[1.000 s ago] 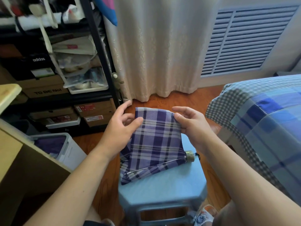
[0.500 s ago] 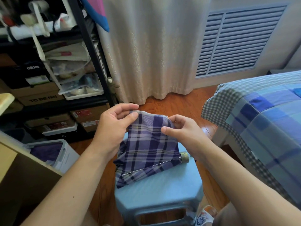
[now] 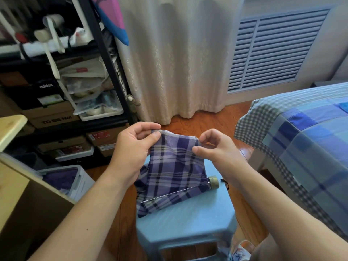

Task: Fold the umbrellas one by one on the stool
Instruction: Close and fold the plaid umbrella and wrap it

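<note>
Both hands closer together: left hand (image 3: 134, 147) and right hand (image 3: 216, 149) each pinch the purple plaid fabric umbrella (image 3: 175, 172) canopy's top edge above the light-blue plastic stool (image 3: 188, 219).

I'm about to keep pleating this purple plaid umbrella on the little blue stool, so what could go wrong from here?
1. The purple plaid umbrella overhangs the light blue plastic stool's left edge, so it may slide off.
2. The left hand and right hand only pinch the top hem; it could slip and the pleat unfold.
3. The thin metal rib lies exposed and could snag the cloth.
</note>
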